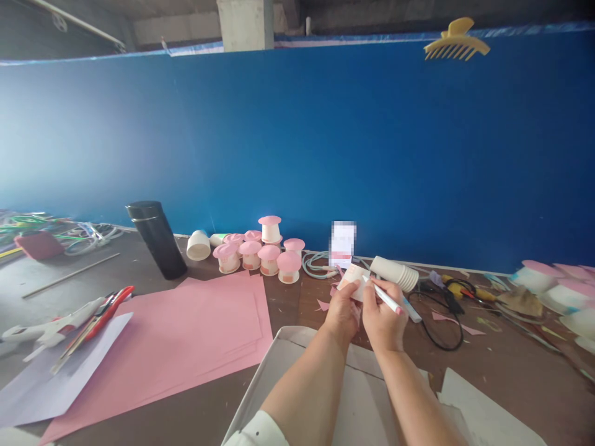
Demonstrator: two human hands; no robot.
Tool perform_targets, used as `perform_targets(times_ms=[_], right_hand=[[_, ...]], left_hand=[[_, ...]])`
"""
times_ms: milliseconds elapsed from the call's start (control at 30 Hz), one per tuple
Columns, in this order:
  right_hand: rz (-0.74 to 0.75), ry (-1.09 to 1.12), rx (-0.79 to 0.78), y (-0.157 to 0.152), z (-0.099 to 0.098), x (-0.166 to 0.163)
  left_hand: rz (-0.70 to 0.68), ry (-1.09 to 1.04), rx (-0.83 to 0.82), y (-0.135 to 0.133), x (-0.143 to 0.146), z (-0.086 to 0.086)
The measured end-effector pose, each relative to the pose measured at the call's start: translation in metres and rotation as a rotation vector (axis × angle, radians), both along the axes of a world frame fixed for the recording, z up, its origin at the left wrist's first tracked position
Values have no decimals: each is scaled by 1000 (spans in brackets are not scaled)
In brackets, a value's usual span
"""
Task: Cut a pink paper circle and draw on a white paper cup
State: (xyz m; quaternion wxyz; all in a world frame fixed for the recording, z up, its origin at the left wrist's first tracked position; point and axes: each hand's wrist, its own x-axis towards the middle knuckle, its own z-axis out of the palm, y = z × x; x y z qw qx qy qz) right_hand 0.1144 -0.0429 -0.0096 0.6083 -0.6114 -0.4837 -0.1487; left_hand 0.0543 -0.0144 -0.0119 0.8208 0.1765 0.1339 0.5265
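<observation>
My left hand (344, 311) is closed round a white paper cup (357, 271) that bears orange drawn marks. In my right hand (385, 322) is a white marker pen (388, 298) with a pinkish-red end, its tip at the cup's side. The fingers partly hide the cup. Just behind lies a stack of white paper cups (395, 272) on its side. To the left stand several cups with pink paper tops (289, 261), some with orange patches.
Large pink paper sheets (186, 334) lie at left, with red-handled scissors (105, 313), a white glue gun (51, 325) and white paper (28, 396). A black flask (158, 241) stands behind. Cables (446, 337), pink scraps and more topped cups (539, 275) lie right. A blue partition (297, 142) rises behind.
</observation>
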Motion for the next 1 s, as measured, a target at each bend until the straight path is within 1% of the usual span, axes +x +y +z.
perform_targets(times_ms=[267, 467, 833, 1000], right_hand=[[-12, -10, -1, 1, -1, 0], [-5, -5, -6, 2, -2, 0], [3, 1, -30, 1, -2, -2], [1, 7, -44, 0, -2, -3]], left_hand=[[-14, 1, -8, -1, -2, 2], [2, 56, -17, -1, -2, 4], [-1, -22, 7, 4, 1, -3], [21, -37, -21, 3, 1, -2]])
